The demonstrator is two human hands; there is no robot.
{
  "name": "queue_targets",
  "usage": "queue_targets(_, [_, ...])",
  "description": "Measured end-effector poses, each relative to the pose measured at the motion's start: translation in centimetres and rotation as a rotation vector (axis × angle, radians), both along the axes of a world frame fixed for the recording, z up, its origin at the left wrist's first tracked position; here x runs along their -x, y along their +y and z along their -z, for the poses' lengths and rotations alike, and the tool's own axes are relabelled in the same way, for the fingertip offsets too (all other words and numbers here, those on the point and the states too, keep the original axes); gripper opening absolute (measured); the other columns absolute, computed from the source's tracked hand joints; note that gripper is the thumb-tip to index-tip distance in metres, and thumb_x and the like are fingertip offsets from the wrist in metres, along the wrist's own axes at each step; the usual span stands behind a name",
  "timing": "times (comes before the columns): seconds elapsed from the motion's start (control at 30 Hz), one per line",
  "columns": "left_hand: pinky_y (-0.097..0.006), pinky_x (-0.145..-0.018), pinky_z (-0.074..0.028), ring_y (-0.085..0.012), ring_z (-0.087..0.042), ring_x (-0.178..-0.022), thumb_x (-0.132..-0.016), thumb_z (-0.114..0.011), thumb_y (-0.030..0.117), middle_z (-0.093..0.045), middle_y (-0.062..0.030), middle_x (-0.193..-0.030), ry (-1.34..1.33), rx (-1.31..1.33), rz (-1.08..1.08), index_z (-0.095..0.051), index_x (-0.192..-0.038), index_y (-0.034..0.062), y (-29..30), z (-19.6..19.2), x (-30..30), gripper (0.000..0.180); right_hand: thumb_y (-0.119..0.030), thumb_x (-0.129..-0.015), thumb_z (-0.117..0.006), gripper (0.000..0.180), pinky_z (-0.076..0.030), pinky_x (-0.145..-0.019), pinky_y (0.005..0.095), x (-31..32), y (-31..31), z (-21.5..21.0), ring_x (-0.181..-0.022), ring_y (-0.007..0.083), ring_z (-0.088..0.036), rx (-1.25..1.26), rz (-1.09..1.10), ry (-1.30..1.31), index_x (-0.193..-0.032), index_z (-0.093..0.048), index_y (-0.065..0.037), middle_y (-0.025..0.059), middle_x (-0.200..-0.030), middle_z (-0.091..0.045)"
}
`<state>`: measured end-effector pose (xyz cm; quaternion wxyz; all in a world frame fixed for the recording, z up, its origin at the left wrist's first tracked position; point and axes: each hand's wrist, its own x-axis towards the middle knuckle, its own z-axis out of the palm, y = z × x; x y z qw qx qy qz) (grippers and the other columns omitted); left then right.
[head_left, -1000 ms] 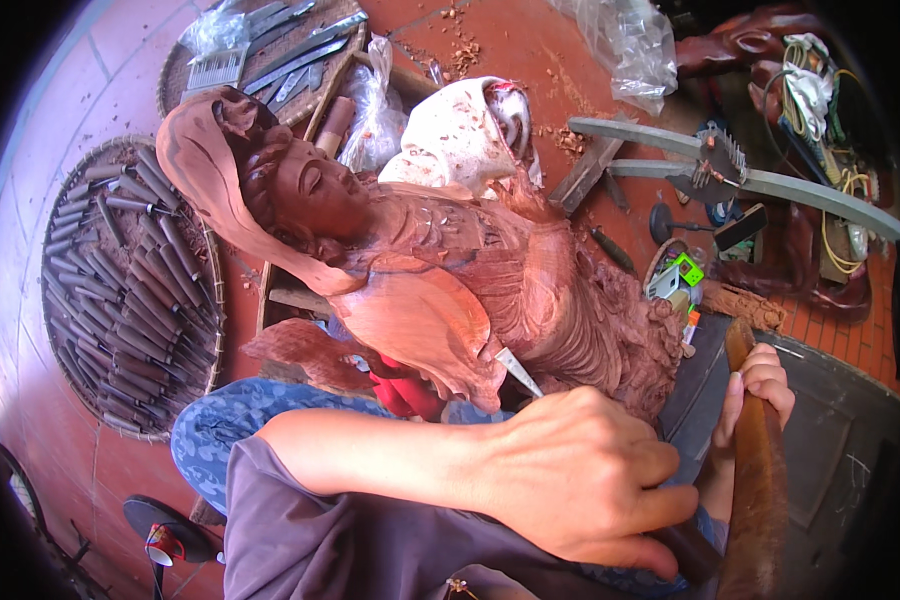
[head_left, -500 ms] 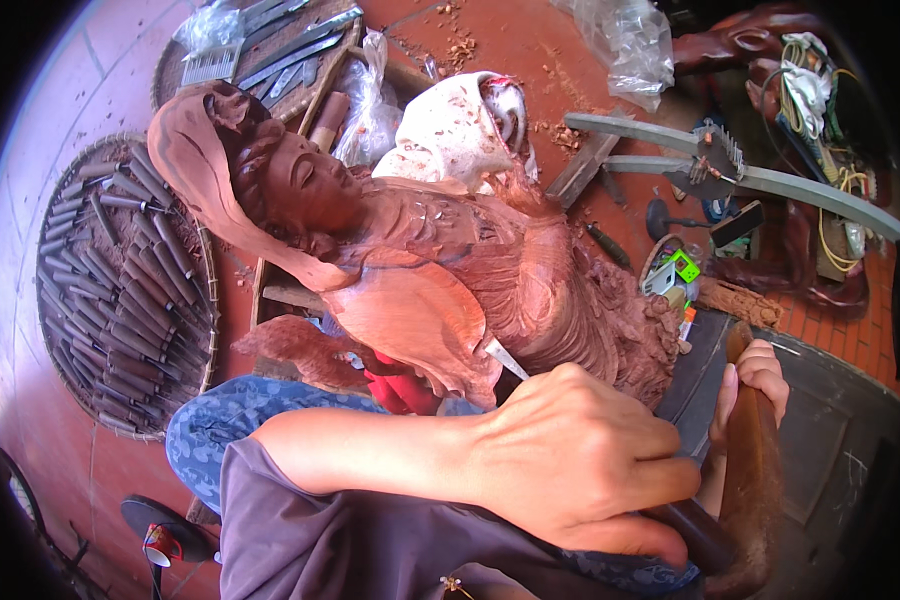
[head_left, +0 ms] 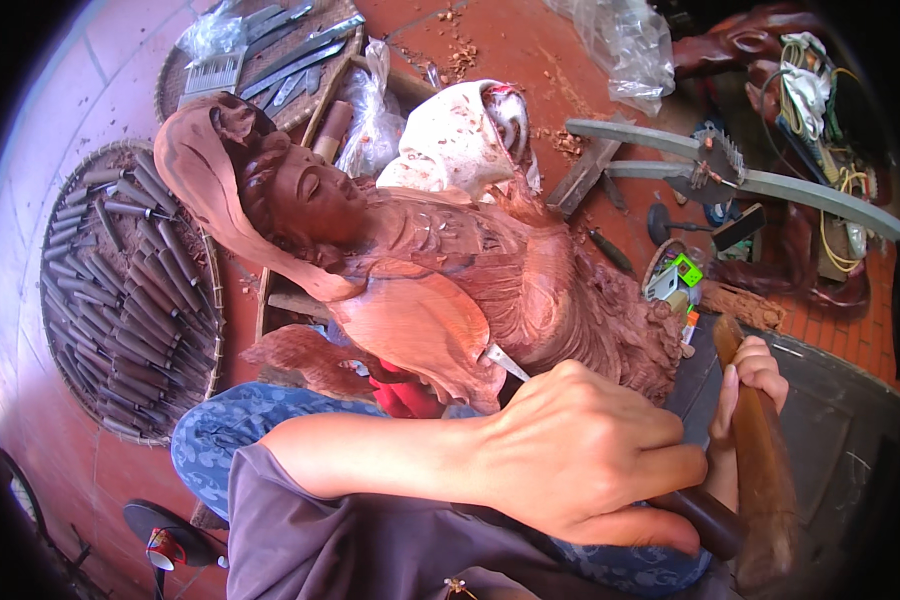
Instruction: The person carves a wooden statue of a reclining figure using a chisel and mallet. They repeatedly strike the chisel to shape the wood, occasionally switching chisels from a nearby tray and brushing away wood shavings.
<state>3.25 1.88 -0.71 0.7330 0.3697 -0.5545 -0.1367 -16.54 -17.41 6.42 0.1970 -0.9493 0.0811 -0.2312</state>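
A reddish wooden statue [head_left: 440, 240] of a robed figure lies tilted across my lap, head to the left. My left hand [head_left: 595, 455] is closed around a carving chisel [head_left: 712, 518]. The chisel's steel blade points up and left, its tip against the rim of a smooth, pale-orange rounded panel [head_left: 410, 315] on the statue. At the right, my right hand [head_left: 758, 375] is wrapped round a wooden mallet [head_left: 762, 480]. The mallet's thick lower end is beside the butt of the chisel handle, with a narrow gap between. My left palm and part of the grip are hidden.
A round basket [head_left: 215, 330] full of dark-handled chisels stands at the left. Another basket [head_left: 195, 60] holds flat steel blades. Behind the statue lies a white cloth [head_left: 450, 135]. A metal clamp-like frame [head_left: 800, 185] and a dark board [head_left: 820, 410] are at the right.
The mallet's lower end has swung right, away from the chisel butt, baring more of the handle. The whole view has shifted slightly. My left hand keeps its hold, the blade at the panel's rim.
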Motion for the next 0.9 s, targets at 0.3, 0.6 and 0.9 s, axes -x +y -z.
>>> queue_targets(0.3, [-0.031, -0.040, -0.035, -0.0165, -0.051, -0.049, -0.077, -0.075, 0.046, -0.045, -0.0007, -0.064, 0.006, -0.058, 0.033, -0.067, -0.092, 0.0078, -0.2, -0.5, 0.2, 0.042, 0.014, -0.079, -0.056, 0.029, -0.043, -0.077, 0.0434, -0.3, -0.7, 0.8, -0.070, 0.0209, -0.048, 0.032, -0.061, 0.087, -0.096, -0.042, -0.005, 0.0092, -0.079, -0.049])
queue_targets(0.6, [-0.029, -0.040, -0.035, -0.0151, -0.052, -0.051, -0.079, -0.073, 0.048, -0.048, -0.0008, -0.067, -0.111, 0.063, -0.058, -0.066, -0.092, 0.0061, -0.1, -0.6, 1.6, 0.045, 0.013, -0.079, -0.058, 0.027, -0.043, -0.075, 0.0425, -0.2, -0.9, 1.4, -0.069, 0.0205, -0.048, -0.013, -0.095, 0.029, -0.094, -0.044, -0.005, 0.0091, -0.078, -0.049])
queue_targets(0.9, [-0.028, -0.040, -0.035, -0.0153, -0.051, -0.050, -0.079, -0.072, 0.050, -0.051, -0.0014, -0.070, 0.065, 0.086, -0.073, -0.068, -0.090, 0.0061, -0.1, 0.0, 1.2, 0.046, 0.012, -0.078, -0.059, 0.029, -0.042, -0.074, 0.0435, -0.7, 0.1, -0.2, -0.068, 0.0196, -0.046, -0.004, -0.112, 0.039, -0.094, -0.042, -0.005, 0.0086, -0.077, -0.048])
